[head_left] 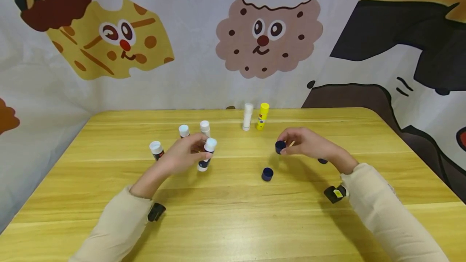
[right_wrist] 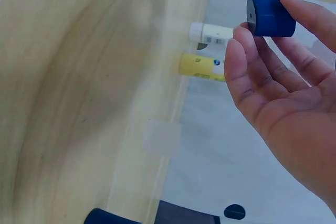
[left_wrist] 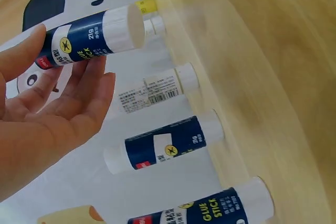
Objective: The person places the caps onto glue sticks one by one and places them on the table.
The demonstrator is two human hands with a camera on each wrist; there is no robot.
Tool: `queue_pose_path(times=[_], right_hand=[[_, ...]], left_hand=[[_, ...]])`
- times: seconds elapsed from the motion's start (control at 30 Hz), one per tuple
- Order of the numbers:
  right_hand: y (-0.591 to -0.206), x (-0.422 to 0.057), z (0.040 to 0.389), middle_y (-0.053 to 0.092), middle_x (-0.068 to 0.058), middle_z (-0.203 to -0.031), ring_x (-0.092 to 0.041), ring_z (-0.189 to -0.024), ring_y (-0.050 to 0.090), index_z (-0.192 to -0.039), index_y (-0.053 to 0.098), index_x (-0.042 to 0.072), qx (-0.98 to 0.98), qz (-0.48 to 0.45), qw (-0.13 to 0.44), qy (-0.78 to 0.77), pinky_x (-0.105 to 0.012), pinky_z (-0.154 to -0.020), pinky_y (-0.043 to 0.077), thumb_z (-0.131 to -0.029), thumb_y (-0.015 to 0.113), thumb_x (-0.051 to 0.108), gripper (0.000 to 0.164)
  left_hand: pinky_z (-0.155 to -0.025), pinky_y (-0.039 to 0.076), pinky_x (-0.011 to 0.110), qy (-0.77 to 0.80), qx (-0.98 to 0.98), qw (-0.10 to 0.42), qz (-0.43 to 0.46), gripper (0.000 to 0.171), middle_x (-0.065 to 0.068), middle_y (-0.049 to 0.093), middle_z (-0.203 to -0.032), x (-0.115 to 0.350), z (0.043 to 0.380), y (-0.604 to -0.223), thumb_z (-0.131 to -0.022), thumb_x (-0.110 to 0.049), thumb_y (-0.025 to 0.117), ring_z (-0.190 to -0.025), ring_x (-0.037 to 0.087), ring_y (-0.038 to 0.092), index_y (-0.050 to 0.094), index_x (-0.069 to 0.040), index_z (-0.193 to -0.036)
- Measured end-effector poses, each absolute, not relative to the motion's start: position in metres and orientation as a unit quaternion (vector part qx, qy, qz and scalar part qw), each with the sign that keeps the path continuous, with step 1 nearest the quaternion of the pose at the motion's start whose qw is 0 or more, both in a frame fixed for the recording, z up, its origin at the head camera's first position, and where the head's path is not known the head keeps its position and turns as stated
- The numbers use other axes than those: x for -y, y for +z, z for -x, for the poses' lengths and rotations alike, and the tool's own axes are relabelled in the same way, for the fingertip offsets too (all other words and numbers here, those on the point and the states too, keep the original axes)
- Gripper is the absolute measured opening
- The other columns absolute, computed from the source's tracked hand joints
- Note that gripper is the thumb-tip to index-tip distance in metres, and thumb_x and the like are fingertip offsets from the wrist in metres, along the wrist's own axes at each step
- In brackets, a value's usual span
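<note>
My left hand (head_left: 183,155) pinches a navy-labelled glue stick (head_left: 206,157) between thumb and fingers. In the left wrist view the held glue stick (left_wrist: 86,38) is tilted above the table, its white base outward. On the right, my right hand (head_left: 307,144) pinches a dark blue cap (head_left: 280,147) just above the wood. The right wrist view shows that cap (right_wrist: 272,16) between thumb and fingertips. A second blue cap (head_left: 267,174) stands on the table nearer me. Another cap (head_left: 322,161) is partly hidden behind my right wrist.
Upright left of and behind my left hand are two navy glue sticks (left_wrist: 165,145) (head_left: 156,148) and a white-labelled one (left_wrist: 152,92). Farther back stand a white stick (head_left: 247,117) and a yellow glue stick (head_left: 262,117). A printed cloth (head_left: 196,88) hangs behind the wooden table (head_left: 225,213).
</note>
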State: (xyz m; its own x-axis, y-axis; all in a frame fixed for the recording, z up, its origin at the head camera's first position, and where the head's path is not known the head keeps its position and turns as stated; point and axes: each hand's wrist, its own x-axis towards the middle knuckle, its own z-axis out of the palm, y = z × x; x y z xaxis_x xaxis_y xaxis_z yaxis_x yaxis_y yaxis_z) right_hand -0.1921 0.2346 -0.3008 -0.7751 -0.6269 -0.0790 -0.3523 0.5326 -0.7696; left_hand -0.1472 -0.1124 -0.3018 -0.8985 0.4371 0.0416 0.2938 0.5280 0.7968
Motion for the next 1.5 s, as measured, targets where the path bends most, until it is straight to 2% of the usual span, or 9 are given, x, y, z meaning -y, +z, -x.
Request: queue_pose_path(times=[0.13, 0.5, 0.77, 1.03, 1.27, 1.5], right_hand=[[-0.298, -0.231, 0.19, 0.061, -0.007, -0.091, -0.024, -0.083, 0.056, -0.103, 0.059, 0.002, -0.854, 0.293, 0.165, -0.396, -0.03, -0.07, 0.048, -0.084, 0.067, 0.01, 0.022], [-0.289, -0.217, 0.18, 0.06, -0.005, -0.09, -0.02, -0.078, 0.054, -0.106, 0.061, 0.003, -0.854, 0.31, 0.129, -0.396, -0.028, -0.068, 0.048, -0.082, 0.068, 0.011, 0.026], [-0.286, -0.205, 0.174, 0.061, -0.004, -0.088, -0.02, -0.077, 0.056, -0.107, 0.061, 0.003, -0.84, 0.337, 0.115, -0.41, -0.028, -0.066, 0.048, -0.082, 0.068, 0.01, 0.027], [-0.285, -0.197, 0.168, 0.061, -0.006, -0.093, -0.02, -0.08, 0.057, -0.107, 0.06, 0.0, -0.828, 0.35, 0.132, -0.419, -0.032, -0.072, 0.049, -0.083, 0.067, 0.008, 0.027], [-0.284, -0.189, 0.161, 0.062, -0.005, -0.094, -0.02, -0.08, 0.057, -0.105, 0.059, 0.002, -0.82, 0.35, 0.145, -0.428, -0.032, -0.074, 0.049, -0.084, 0.067, 0.01, 0.024], [-0.286, -0.178, 0.152, 0.062, -0.002, -0.087, -0.017, -0.074, 0.057, -0.099, 0.058, 0.005, -0.807, 0.371, 0.124, -0.442, -0.031, -0.07, 0.049, -0.081, 0.069, 0.008, 0.021]], left_hand=[[-0.077, 0.048, 0.036, 0.436, -0.868, 0.081, -0.223, 0.022, 0.008, 0.061, -0.098, 0.11, 0.145, -0.3, -0.087, -0.007, 0.062, -0.093, 0.023, 0.058, 0.056, -0.001, -0.108], [-0.073, 0.048, 0.036, 0.413, -0.878, 0.072, -0.231, 0.022, 0.006, 0.062, -0.096, 0.107, 0.141, -0.295, -0.087, -0.01, 0.063, -0.093, 0.024, 0.058, 0.058, -0.003, -0.107], [-0.065, 0.045, 0.03, 0.399, -0.887, 0.041, -0.23, 0.026, 0.008, 0.064, -0.095, 0.102, 0.138, -0.294, -0.084, -0.011, 0.066, -0.089, 0.021, 0.057, 0.059, -0.002, -0.107], [-0.078, 0.045, 0.041, 0.4, -0.886, 0.031, -0.233, 0.025, 0.002, 0.063, -0.092, 0.097, 0.135, -0.294, -0.079, -0.01, 0.071, -0.091, 0.02, 0.058, 0.061, -0.006, -0.101], [-0.079, 0.046, 0.038, 0.401, -0.884, 0.039, -0.236, 0.024, 0.003, 0.064, -0.092, 0.092, 0.132, -0.292, -0.077, -0.009, 0.072, -0.089, 0.019, 0.059, 0.062, -0.007, -0.099], [-0.078, 0.047, 0.036, 0.398, -0.882, 0.026, -0.251, 0.024, 0.001, 0.063, -0.091, 0.085, 0.129, -0.293, -0.076, -0.011, 0.074, -0.086, 0.017, 0.057, 0.064, -0.007, -0.097]])
